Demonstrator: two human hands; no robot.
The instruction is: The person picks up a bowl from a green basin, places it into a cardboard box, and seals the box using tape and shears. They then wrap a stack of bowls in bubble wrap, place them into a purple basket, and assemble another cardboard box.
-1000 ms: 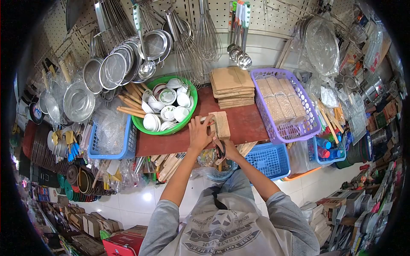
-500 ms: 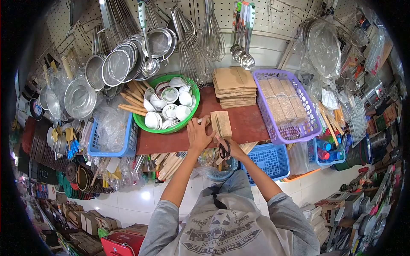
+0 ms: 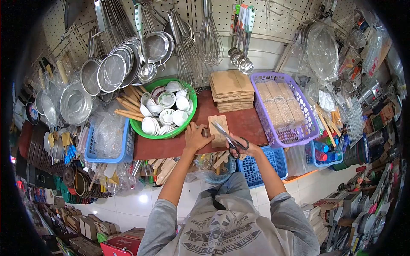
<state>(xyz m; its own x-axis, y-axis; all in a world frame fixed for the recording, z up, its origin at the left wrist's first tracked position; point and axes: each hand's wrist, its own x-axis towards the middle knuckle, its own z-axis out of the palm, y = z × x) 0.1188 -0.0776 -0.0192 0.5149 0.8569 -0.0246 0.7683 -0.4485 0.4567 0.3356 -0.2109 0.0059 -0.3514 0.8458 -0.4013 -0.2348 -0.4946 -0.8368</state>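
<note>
Red table [image 3: 153, 148]: purple basket [image 3: 294, 141] at right, green basin [image 3: 160, 135] at left, paper stack [image 3: 232, 87] between. Right hand [image 3: 253, 150]: closed on scissors [image 3: 231, 140], blades over packet [image 3: 217, 137]. Left hand [image 3: 196, 137]: curled, thumb at packet's left edge; grip on roll [image 3: 204, 133] cannot be told. Packet lies flat near table's front edge.

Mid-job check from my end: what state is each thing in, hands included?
Scissors: held, blades over the packet
Right hand: gripping the scissors' handles
Left hand: on the table's left part, beside the packet
Packet: lying flat
Brown paper: stacked
Green basin: full of bowls
Purple basket: loaded with wrapped packs
Whisks: hanging
Ladles: hanging
</note>
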